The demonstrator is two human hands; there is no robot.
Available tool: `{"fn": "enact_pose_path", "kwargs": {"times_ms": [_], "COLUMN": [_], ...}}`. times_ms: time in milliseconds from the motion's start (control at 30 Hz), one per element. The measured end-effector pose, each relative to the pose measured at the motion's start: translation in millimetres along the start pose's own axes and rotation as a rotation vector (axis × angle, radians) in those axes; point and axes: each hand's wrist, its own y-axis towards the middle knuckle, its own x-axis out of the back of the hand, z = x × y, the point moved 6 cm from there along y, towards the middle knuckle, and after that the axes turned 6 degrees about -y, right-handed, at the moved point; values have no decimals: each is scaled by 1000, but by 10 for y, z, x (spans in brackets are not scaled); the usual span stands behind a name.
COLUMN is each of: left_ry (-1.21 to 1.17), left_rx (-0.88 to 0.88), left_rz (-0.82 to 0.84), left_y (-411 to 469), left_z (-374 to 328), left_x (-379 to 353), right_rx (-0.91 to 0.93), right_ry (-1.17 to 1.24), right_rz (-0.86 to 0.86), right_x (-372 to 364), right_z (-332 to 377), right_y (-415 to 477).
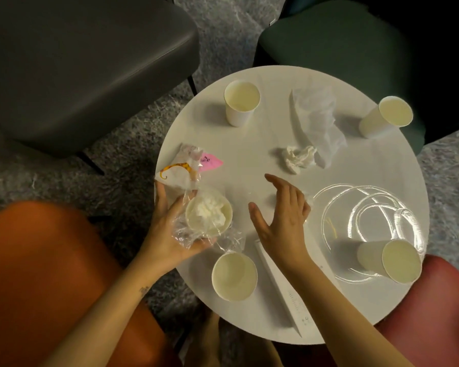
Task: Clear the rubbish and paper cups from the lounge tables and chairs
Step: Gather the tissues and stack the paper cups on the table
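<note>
Rubbish sits bundled in my left hand (pixel 167 226), which grips a cream paper cup stuffed with white tissue (pixel 208 213) and crinkled clear plastic wrap (pixel 182 234) as one load at the edge of the round white surface (pixel 249 144). My right hand (pixel 281 218) hovers spread and empty, probably bound for the crumpled white napkin (pixel 298 158).

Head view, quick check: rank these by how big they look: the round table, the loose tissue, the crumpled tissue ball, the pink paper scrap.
1. round table
2. loose tissue
3. crumpled tissue ball
4. pink paper scrap: partly hidden under a clear wrapper, so its full size is unsure.
</note>
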Motion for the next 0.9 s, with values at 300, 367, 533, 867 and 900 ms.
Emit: {"fn": "enact_pose_path", "kwargs": {"times_ms": [300, 367, 533, 867, 900], "left_ry": [-197, -214, -237, -74, -92], "left_rx": [137, 140, 58, 346, 367], "left_rz": [-80, -133, -165, -468, -528], "left_y": [-151, -157, -269, -1020, -1150], "left_z": [5, 6, -80, 151, 109], "left_x": [-110, -108, -103, -200, -232], "right_rx": [45, 54, 67, 118, 132], "right_ry": [43, 45, 65, 98, 105], "right_rz": [13, 13, 44, 90, 102], "right_x": [25, 26, 19, 197, 210], "right_z": [36, 18, -82, -471, -490], "right_y": [-119, -143, -241, -611, -664]}}
